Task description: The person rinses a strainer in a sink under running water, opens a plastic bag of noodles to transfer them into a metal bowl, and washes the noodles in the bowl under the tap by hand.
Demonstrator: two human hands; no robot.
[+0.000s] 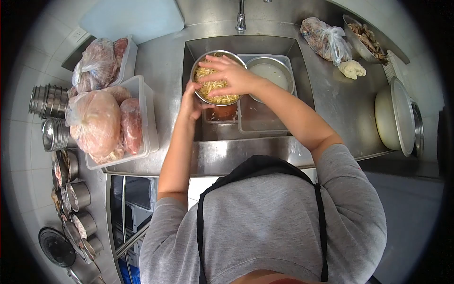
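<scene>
A round metal bowl [192, 71] full of bean sprouts [220, 92] is held over the left part of the sink. My left hand [191, 102] grips it by its lower left side, with the fingers partly hidden. Spread fingers of my right hand [231, 75] lie flat on top of the sprouts. Just right of the bowl, a second round metal bowl [272, 75] holds cloudy liquid. It rests over a clear plastic tub [262, 116] in the sink. Below the sprouts sits a small container with reddish-brown contents [221, 113].
The sink [305, 71] has a faucet [241, 21] behind it. Left on the counter stand plastic tubs [150, 118] with bagged meat [94, 123]. On the right are a plastic bag [326, 40], a crumpled cloth [352, 69] and a large basin [390, 116].
</scene>
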